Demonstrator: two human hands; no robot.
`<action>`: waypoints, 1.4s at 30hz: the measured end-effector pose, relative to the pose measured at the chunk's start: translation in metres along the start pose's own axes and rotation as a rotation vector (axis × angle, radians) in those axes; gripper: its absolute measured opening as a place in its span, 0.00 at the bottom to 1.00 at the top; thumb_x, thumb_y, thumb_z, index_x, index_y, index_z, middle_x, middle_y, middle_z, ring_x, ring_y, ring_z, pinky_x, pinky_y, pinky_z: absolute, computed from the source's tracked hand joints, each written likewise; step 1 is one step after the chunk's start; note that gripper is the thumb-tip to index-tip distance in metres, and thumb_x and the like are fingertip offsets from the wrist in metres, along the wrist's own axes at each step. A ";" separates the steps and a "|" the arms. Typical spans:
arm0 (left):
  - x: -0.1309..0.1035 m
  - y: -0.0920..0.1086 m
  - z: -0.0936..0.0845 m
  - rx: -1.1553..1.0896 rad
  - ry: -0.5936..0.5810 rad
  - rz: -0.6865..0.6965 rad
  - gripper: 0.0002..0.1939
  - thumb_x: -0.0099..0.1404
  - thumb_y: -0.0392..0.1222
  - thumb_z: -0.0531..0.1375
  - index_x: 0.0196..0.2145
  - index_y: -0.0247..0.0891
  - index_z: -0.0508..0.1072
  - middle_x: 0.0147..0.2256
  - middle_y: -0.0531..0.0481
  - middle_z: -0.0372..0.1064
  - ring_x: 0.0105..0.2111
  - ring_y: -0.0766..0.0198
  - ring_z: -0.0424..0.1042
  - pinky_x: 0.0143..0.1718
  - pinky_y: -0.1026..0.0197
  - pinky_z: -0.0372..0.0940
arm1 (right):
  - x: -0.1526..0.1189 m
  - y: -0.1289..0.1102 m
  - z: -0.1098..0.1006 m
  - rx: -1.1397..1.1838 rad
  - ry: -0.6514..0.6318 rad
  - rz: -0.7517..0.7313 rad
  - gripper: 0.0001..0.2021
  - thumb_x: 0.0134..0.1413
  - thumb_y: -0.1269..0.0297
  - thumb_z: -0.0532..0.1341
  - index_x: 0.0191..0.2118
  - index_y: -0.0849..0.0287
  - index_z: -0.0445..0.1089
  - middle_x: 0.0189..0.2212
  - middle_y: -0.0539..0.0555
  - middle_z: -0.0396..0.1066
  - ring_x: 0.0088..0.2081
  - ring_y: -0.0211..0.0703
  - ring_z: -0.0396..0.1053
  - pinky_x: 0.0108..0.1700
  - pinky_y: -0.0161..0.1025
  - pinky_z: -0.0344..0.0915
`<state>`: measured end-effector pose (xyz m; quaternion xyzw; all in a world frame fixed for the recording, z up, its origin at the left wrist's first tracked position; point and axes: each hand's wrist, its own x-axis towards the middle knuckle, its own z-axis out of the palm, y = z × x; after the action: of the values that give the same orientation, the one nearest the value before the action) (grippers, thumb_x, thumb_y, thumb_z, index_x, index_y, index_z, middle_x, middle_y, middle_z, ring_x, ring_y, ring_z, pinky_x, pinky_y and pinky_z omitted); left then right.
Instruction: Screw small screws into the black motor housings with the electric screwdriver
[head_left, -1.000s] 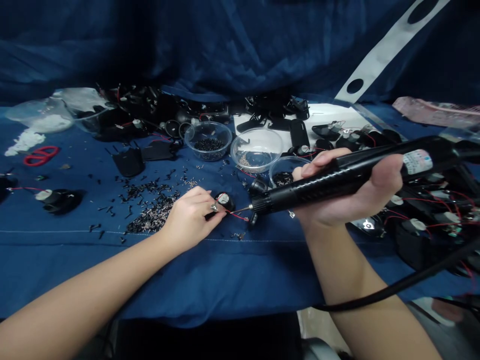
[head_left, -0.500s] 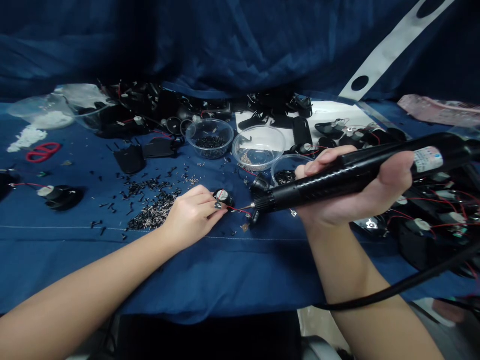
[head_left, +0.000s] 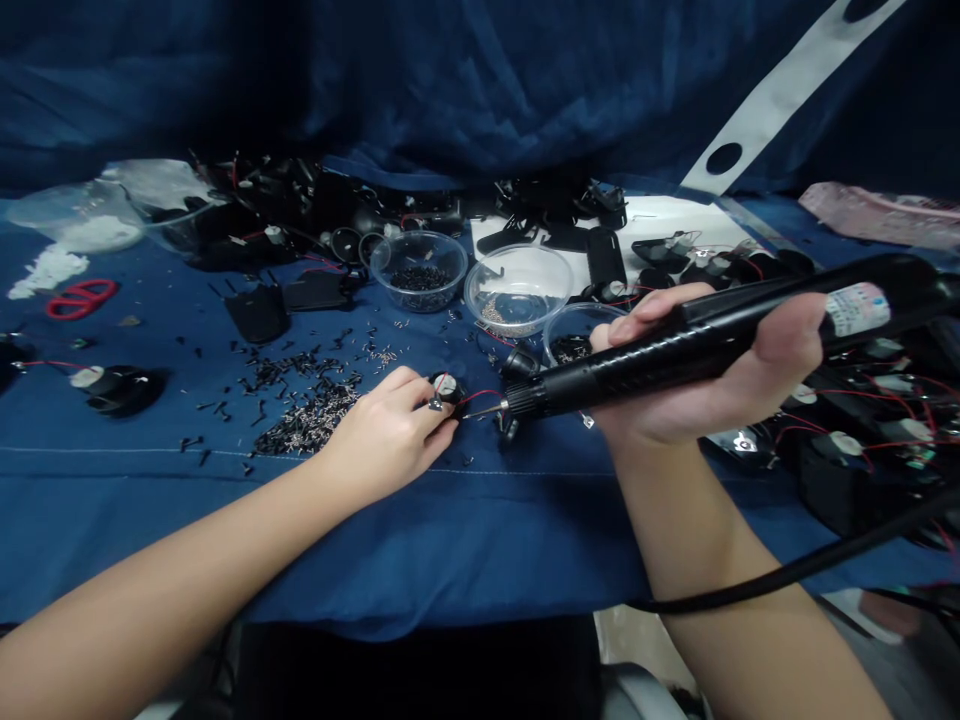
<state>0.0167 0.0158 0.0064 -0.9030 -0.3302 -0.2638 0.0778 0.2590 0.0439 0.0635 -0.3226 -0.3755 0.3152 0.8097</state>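
My right hand (head_left: pixel 712 370) is wrapped round a black electric screwdriver (head_left: pixel 630 360) that lies nearly level, its thin bit pointing left. The bit's tip ends just right of my left hand (head_left: pixel 390 425). My left fingers are pinched together at a small black part with a white round motor (head_left: pixel 445 384) and red wires; what exactly lies between the fingertips is hidden. Beneath the screwdriver's nose sits a black piece (head_left: pixel 508 428). Left of my left hand lies a pile of small screws (head_left: pixel 307 425).
Clear tubs (head_left: pixel 420 272), (head_left: pixel 517 290) stand behind my hands, holding screws. Red scissors handles (head_left: pixel 82 299) lie at the left. Black parts with red wires (head_left: pixel 847 445) crowd the right side, and a black cable (head_left: pixel 780 582) crosses my right forearm.
The screwdriver's bit now shows more clearly beside my left fingers. A small brownish piece below the bit no longer shows. Both hands keep nearly the same place.
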 end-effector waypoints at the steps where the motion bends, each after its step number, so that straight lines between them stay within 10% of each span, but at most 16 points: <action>1: 0.000 -0.001 0.000 -0.021 -0.002 -0.006 0.08 0.72 0.38 0.62 0.39 0.33 0.81 0.34 0.42 0.74 0.37 0.56 0.70 0.38 0.55 0.73 | -0.001 0.000 0.001 -0.007 0.016 -0.012 0.27 0.51 0.35 0.55 0.18 0.51 0.73 0.15 0.49 0.59 0.15 0.39 0.62 0.16 0.40 0.54; 42: -0.002 -0.027 0.003 -0.319 -0.053 -0.064 0.09 0.72 0.38 0.62 0.39 0.37 0.83 0.40 0.44 0.75 0.39 0.59 0.74 0.43 0.55 0.73 | -0.029 0.013 0.004 -0.201 -0.062 -0.184 0.25 0.62 0.40 0.53 0.25 0.51 0.74 0.22 0.50 0.64 0.21 0.39 0.65 0.22 0.41 0.58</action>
<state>-0.0008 0.0364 0.0023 -0.8996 -0.3146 -0.2913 -0.0836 0.2377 0.0312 0.0436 -0.3566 -0.4579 0.2100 0.7868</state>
